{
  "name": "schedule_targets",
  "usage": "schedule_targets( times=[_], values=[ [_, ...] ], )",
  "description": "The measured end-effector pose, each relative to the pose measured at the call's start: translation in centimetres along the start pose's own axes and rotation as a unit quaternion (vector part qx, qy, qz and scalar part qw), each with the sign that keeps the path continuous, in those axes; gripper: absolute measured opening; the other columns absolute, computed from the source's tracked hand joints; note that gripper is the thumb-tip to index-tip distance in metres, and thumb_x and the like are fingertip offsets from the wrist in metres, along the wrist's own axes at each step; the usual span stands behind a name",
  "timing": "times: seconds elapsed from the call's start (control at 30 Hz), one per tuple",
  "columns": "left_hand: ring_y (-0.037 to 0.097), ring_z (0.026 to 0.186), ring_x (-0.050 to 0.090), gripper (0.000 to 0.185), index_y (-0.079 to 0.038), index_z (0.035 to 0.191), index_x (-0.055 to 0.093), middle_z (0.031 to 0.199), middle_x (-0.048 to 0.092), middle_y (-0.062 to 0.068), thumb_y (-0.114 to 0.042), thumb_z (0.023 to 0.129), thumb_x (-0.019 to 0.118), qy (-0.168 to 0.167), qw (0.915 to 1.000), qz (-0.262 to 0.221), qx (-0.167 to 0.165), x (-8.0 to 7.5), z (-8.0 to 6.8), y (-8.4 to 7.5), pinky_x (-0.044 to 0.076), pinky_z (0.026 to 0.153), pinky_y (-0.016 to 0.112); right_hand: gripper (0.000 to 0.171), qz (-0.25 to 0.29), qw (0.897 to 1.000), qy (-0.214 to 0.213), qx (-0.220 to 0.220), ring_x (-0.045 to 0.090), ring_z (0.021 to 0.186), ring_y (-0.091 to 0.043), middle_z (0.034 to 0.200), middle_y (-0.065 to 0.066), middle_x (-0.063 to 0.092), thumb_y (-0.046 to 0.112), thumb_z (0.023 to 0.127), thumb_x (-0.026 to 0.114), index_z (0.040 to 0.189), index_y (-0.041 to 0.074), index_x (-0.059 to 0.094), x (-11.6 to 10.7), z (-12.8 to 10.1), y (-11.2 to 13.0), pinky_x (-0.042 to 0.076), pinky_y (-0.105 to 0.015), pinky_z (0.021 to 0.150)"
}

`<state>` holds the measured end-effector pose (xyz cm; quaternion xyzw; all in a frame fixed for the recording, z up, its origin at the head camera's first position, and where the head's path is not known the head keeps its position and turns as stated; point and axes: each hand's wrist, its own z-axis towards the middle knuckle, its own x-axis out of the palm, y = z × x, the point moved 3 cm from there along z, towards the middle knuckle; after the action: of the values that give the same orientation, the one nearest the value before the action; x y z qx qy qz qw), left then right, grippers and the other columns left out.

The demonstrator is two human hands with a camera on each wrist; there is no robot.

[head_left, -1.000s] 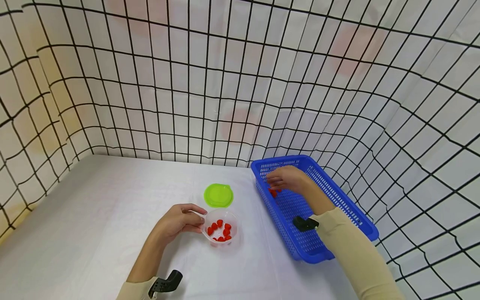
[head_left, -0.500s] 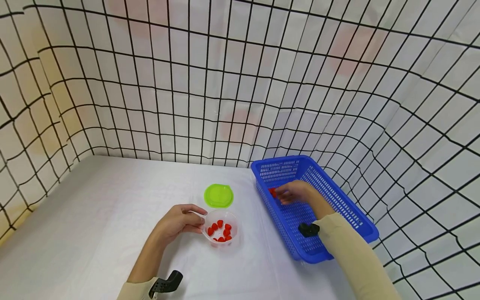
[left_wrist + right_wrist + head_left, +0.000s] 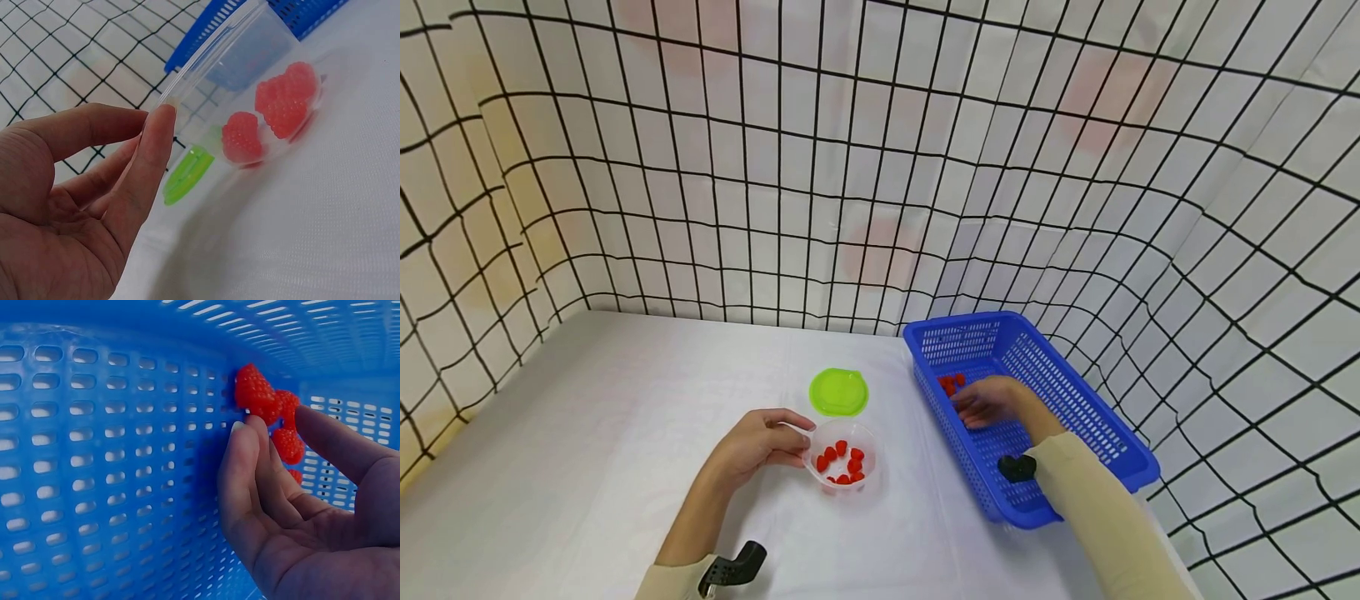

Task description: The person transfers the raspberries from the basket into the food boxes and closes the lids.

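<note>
My left hand (image 3: 767, 437) pinches the rim of a clear plastic tub (image 3: 209, 94) between thumb and fingers. Several red raspberries (image 3: 290, 100) lie on the tub's bottom. My right hand (image 3: 992, 400) is down inside a blue perforated basket (image 3: 1105, 467). More raspberries (image 3: 950, 383) are clustered against the basket's left wall, just past those fingertips. In the right wrist view, the thumb and fingers stand apart, with the thumb tip right beside a raspberry (image 3: 288, 445) and the fingertips just below a larger one (image 3: 255, 390).
A bright green lid (image 3: 838, 392) lies on the white tabletop (image 3: 700, 367) just behind the tub. Black wire grid panels (image 3: 775, 167) with white sheeting behind them enclose the back and both sides. The basket stands close to the right-hand grid.
My right hand has come down and toward me inside the basket, uncovering more of the raspberries by its left wall. My left hand and the tub have stayed put.
</note>
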<state>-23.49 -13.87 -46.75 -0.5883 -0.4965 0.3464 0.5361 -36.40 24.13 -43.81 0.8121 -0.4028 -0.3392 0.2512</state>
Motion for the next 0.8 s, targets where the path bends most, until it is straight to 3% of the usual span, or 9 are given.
schedule_targets(
  times=[0.8],
  values=[
    [0.017,0.07,0.071,0.037,0.014,0.122,0.061,0.087,0.071,0.01,-0.006,0.092,0.066,0.004,1.0,-0.002,-0.003,-0.03,-0.11,-0.11,0.064,0.075,0.032,0.031,0.008,1.0,-0.012,0.002,0.068,0.073,-0.017,0.09,-0.011,0.069,0.014,0.098,0.062,0.12,-0.008,0.064,0.68,0.81,-0.21,0.063,-0.028,0.075]
  ],
)
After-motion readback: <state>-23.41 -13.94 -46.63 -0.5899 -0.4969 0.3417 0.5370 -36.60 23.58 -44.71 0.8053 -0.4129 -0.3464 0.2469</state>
